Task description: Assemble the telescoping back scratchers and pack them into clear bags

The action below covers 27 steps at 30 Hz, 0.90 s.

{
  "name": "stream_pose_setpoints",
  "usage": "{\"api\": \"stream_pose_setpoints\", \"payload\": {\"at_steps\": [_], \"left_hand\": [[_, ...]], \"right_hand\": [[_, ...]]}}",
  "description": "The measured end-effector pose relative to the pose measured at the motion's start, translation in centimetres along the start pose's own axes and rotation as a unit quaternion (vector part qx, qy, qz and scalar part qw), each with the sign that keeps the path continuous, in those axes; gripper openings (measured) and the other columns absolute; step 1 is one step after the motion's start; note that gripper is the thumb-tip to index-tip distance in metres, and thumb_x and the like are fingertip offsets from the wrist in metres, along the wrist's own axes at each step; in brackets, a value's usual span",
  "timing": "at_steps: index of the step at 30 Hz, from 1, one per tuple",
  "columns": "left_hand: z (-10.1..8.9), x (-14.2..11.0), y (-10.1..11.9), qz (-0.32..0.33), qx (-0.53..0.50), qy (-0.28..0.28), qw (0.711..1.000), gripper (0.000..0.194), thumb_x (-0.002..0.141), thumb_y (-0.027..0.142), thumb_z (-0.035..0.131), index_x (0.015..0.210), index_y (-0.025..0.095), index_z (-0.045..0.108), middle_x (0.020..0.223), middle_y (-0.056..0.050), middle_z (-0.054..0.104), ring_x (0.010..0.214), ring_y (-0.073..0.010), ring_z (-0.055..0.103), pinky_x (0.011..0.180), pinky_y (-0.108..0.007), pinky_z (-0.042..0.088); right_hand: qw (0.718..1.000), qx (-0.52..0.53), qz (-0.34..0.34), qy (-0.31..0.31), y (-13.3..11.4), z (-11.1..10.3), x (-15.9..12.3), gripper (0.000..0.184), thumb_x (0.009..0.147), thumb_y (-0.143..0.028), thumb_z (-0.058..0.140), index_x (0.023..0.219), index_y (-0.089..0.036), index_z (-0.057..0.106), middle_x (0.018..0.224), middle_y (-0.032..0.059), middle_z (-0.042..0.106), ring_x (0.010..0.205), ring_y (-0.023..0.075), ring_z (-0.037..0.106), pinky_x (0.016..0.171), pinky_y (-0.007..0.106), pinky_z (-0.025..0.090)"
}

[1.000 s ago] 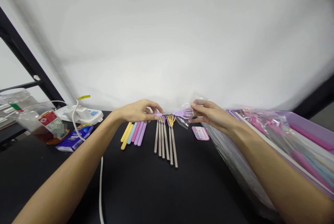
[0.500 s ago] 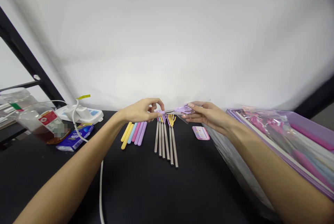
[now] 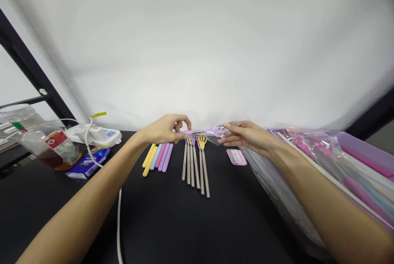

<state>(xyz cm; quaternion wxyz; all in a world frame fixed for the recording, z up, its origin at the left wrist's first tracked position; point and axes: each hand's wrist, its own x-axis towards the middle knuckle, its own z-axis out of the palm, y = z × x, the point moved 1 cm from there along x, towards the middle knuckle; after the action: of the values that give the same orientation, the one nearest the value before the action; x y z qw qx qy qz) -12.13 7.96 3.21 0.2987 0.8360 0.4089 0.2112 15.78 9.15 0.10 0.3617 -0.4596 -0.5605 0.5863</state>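
A purple back scratcher [image 3: 212, 131] with a metal shaft lies level between my hands above the table. My left hand [image 3: 168, 128] pinches its purple handle end. With thumb and fingers closed, my right hand [image 3: 248, 135] grips a clear plastic bag [image 3: 219, 138] that surrounds the scratcher's claw head. Below them, several metal back scratcher rods [image 3: 197, 167] with purple and yellow claw heads lie side by side. Left of those rest several coloured handles [image 3: 157, 157] in yellow, blue, pink and purple. A small printed card [image 3: 236, 157] lies below my right hand.
On the right stands a purple bin [image 3: 363, 145] with bagged back scratchers, a clear plastic sheet [image 3: 271, 186] along its side. At left are a jar [image 3: 46, 141], a blue packet [image 3: 89, 163], and a power strip [image 3: 112, 136] with a white cable [image 3: 119, 223].
The clear bag now reaches further left over the scratcher's head and shaft. My left hand has shifted very slightly left, and my right hand stays nearly in place.
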Motion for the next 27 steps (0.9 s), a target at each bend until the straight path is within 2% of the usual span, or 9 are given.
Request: {"api": "stream_pose_setpoints", "payload": {"at_steps": [4, 10, 13, 16, 22, 24, 27], "left_hand": [[0.9, 0.4, 0.2, 0.007, -0.037, 0.017, 0.999, 0.025, 0.086, 0.037, 0.063, 0.103, 0.021, 0.054, 0.068, 0.007, 0.033, 0.056, -0.0109, 0.059, 0.057, -0.024, 0.046], [2.3, 1.1, 0.2, 0.038, -0.032, 0.080, 0.996, 0.023, 0.088, 0.037, 0.062, 0.097, 0.019, 0.051, 0.066, 0.007, 0.043, 0.058, -0.0112, 0.059, 0.061, -0.026, 0.049], [1.8, 0.9, -0.2, -0.005, -0.075, 0.057, 0.996, 0.040, 0.084, 0.039, 0.068, 0.115, 0.020, 0.052, 0.093, -0.001, 0.056, 0.067, -0.0122, 0.066, 0.064, -0.027, 0.054], [1.2, 0.6, -0.7, -0.033, -0.115, 0.008, 0.993, 0.062, 0.084, 0.039, 0.069, 0.138, 0.022, 0.044, 0.122, -0.012, 0.056, 0.075, -0.0140, 0.070, 0.071, -0.031, 0.057], [1.7, 0.9, -1.0, -0.001, -0.182, 0.005, 0.983, 0.072, 0.084, 0.036, 0.071, 0.147, 0.022, 0.040, 0.136, -0.017, 0.055, 0.082, -0.0160, 0.072, 0.084, -0.037, 0.059], [1.9, 1.1, -0.7, -0.002, -0.190, -0.012, 0.982, 0.065, 0.085, 0.036, 0.070, 0.144, 0.021, 0.046, 0.134, -0.017, 0.058, 0.080, -0.0150, 0.072, 0.081, -0.035, 0.059], [2.1, 1.1, -0.2, -0.014, -0.189, -0.017, 0.982, 0.048, 0.086, 0.040, 0.069, 0.127, 0.015, 0.061, 0.108, -0.015, 0.071, 0.074, -0.0151, 0.071, 0.072, -0.031, 0.060]], "right_hand": [[1.000, 0.027, -0.013, -0.009, 0.4, 1.1, 0.2, 0.023, 0.088, -0.035, 0.069, 0.095, -0.013, 0.069, 0.101, 0.0171, 0.076, 0.089, 0.0241, 0.075, 0.081, 0.032, 0.062], [0.993, 0.114, -0.043, 0.010, 1.3, 3.1, 0.9, 0.019, 0.090, -0.031, 0.066, 0.093, -0.012, 0.069, 0.094, 0.0153, 0.077, 0.092, 0.0225, 0.074, 0.088, 0.033, 0.060], [0.991, 0.120, -0.061, 0.013, 1.3, 2.8, 1.0, 0.017, 0.088, -0.030, 0.069, 0.094, -0.014, 0.070, 0.095, 0.0131, 0.077, 0.095, 0.0227, 0.074, 0.090, 0.034, 0.059], [0.991, 0.112, -0.074, 0.006, 1.2, 2.6, 0.9, 0.020, 0.086, -0.033, 0.072, 0.094, -0.014, 0.071, 0.102, 0.0136, 0.076, 0.097, 0.0237, 0.073, 0.090, 0.036, 0.058], [0.991, 0.093, -0.079, -0.053, 1.6, 3.6, 0.8, 0.024, 0.085, -0.039, 0.071, 0.094, -0.017, 0.071, 0.099, 0.0108, 0.076, 0.092, 0.0212, 0.073, 0.083, 0.033, 0.059], [0.991, 0.066, -0.089, -0.079, 1.6, 3.7, 0.7, 0.027, 0.084, -0.042, 0.071, 0.094, -0.017, 0.073, 0.099, 0.0108, 0.076, 0.091, 0.0207, 0.073, 0.081, 0.032, 0.059], [0.989, 0.014, -0.102, -0.105, 1.3, 3.5, 0.3, 0.031, 0.083, -0.043, 0.073, 0.097, -0.015, 0.074, 0.103, 0.0118, 0.075, 0.093, 0.0204, 0.071, 0.080, 0.031, 0.057]]}}
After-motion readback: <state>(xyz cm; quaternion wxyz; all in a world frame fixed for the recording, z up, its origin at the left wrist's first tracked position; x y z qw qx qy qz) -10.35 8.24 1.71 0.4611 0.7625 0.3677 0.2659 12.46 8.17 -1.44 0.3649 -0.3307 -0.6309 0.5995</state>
